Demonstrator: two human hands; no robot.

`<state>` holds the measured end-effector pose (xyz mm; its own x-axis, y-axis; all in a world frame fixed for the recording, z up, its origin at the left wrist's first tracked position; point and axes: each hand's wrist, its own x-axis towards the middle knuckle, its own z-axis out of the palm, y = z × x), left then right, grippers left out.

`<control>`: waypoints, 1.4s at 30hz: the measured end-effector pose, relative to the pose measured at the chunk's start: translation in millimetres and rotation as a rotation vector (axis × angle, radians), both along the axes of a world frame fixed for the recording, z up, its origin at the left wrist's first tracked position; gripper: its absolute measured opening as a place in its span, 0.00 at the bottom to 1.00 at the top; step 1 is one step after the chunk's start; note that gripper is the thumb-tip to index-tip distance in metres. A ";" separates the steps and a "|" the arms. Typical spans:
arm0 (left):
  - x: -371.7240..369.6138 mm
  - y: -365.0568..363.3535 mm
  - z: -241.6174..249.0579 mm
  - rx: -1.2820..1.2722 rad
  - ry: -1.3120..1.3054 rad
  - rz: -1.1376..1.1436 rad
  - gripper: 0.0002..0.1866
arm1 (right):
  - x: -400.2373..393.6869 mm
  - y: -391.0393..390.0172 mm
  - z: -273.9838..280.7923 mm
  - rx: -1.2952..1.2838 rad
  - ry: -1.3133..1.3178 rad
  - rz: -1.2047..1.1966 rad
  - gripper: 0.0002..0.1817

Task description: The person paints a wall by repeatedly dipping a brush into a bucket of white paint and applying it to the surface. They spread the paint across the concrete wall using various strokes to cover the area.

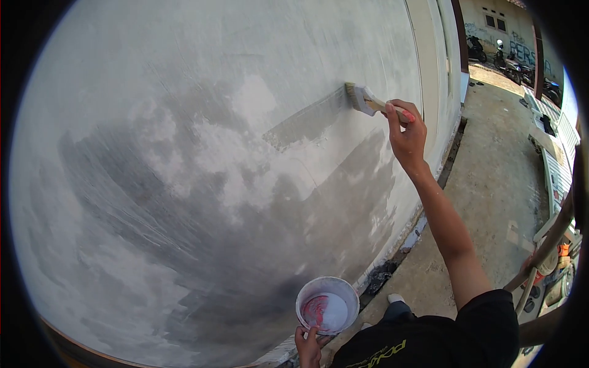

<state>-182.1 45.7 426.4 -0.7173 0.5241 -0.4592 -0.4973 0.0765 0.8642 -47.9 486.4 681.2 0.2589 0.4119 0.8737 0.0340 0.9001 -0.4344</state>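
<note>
My right hand (407, 136) is closed around the handle of a wide paintbrush (368, 101), its bristles against the grey wall (202, 153). A darker wet stroke runs down and left from the bristles. Below, my left hand (308, 345) grips the rim of a round white bucket (353, 306), thumb on the near edge. Inside lies whitish liquid paint (334, 311) with a pink-red smear on one side. The wall shows patchy light and dark areas, darkest low in the middle.
A concrete walkway (491, 165) runs along the wall's foot on the right. Bamboo poles (555, 233) stand close by my right side. Motorcycles (512, 66) are parked far back, and a black plastic bag (381, 276) lies at the wall base.
</note>
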 end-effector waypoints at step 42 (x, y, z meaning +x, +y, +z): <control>-21.9 14.0 -18.4 -0.023 0.016 -0.143 0.13 | -30.2 -91.1 -87.6 -0.292 0.057 0.634 0.08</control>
